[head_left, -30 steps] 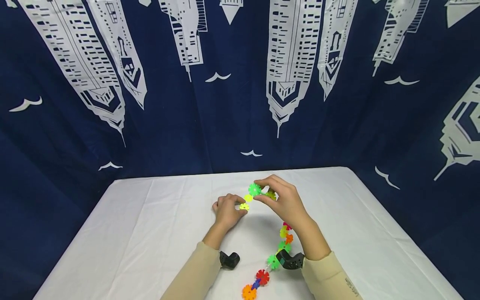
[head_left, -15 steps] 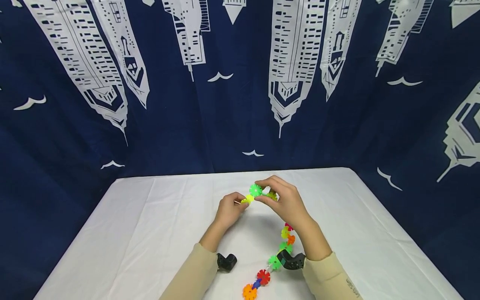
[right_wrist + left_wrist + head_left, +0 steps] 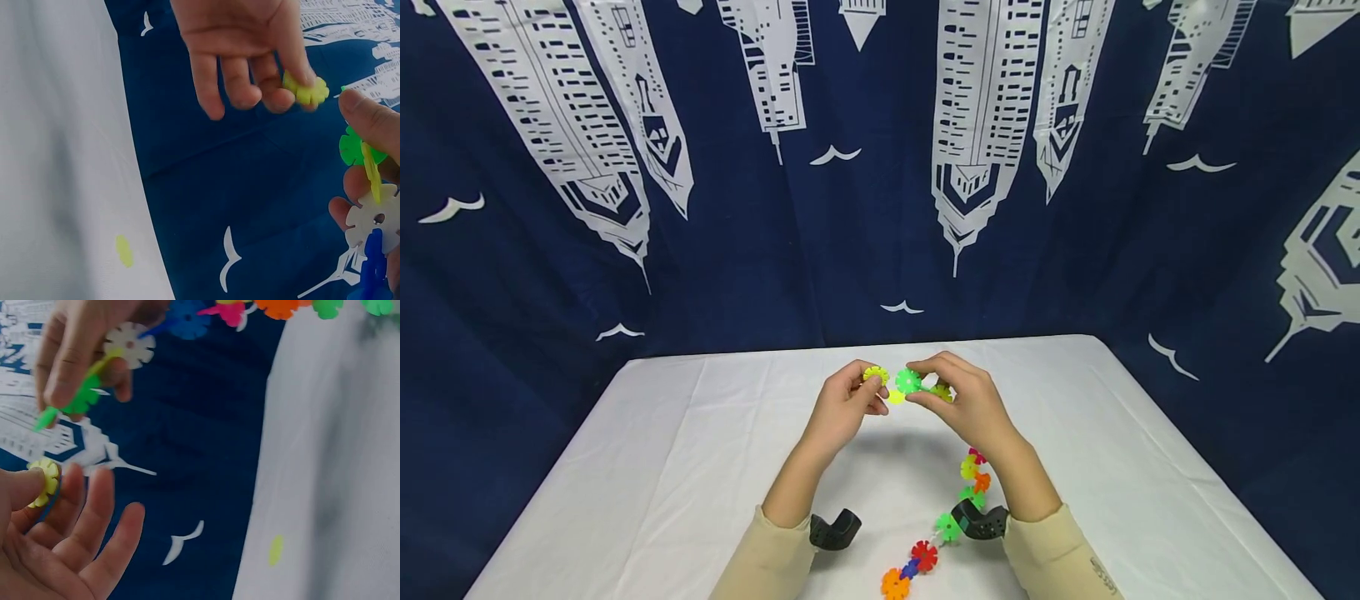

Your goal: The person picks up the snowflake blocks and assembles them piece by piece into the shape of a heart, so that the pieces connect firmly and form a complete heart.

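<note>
My left hand (image 3: 838, 408) pinches a yellow notched snowflake disc (image 3: 876, 377) between thumb and index finger; its other fingers are spread in the left wrist view. Just to the right, my right hand (image 3: 966, 400) pinches a green snowflake disc (image 3: 908, 381) at the end of a linked chain. The yellow disc and the green one are close but apart. In the right wrist view, a yellow disc (image 3: 371, 172), a white disc (image 3: 378, 215) and a blue disc (image 3: 374, 269) follow along the chain, partly behind the right fingers.
The chain's lower part, with a red disc (image 3: 924, 556) and an orange disc (image 3: 895, 584), trails toward the table's near side. One loose yellow disc (image 3: 896, 397) lies on the white tablecloth (image 3: 700, 467). A dark blue printed curtain (image 3: 820, 250) hangs behind.
My left hand has lifted a yellow disc off the tablecloth and raised it beside the green disc. The right hand has stayed nearly still.
</note>
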{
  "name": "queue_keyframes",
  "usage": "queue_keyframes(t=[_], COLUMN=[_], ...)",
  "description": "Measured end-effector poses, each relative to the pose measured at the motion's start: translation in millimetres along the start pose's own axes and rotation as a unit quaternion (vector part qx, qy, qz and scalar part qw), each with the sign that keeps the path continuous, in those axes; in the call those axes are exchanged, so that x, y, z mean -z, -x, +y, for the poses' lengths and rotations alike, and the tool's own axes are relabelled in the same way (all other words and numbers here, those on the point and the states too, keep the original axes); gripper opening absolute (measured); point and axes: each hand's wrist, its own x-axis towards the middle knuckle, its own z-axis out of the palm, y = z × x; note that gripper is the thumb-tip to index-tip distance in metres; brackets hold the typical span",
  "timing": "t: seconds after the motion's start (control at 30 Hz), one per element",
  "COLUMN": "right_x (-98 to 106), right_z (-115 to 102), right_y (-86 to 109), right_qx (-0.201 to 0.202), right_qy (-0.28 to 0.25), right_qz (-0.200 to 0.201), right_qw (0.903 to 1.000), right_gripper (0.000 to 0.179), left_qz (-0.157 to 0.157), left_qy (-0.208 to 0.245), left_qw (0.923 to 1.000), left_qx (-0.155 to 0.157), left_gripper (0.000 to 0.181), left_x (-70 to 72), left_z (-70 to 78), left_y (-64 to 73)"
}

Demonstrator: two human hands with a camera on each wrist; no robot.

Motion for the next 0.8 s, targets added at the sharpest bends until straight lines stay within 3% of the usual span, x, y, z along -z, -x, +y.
queue_keyframes(t=[0.17, 0.43, 0.63, 0.8], right_x=[0, 0, -1, -1], right_z=[-2, -9, -12, -13], right_y=[-1.2, 0.2, -0.9, -0.5], right_qx=[0.011, -0.014, -0.003, 0.011], right_qy=[-0.008, -0.023, -0.031, -0.036], right_qz=[-0.001, -0.039, -0.052, -0.052], right_qw=[0.9999, 0.9989, 0.9982, 0.9979], right_gripper=[0.039, 0.037, 0.037, 0.037], left_qz=[-0.017, -0.014, 0.014, 0.029], left_qy=[-0.040, -0.087, -0.103, -0.102], left_qw=[0.9987, 0.9935, 0.9852, 0.9831], left_qx=[-0.028, -0.073, -0.136, -0.149], left_gripper=[0.011, 0.013, 0.008, 0.006], left_x=[5.8, 10.7, 10.8, 9.8], left_z=[8.9, 12.2, 12.1, 11.3], left_y=[11.5, 20.5, 20.6, 21.1])
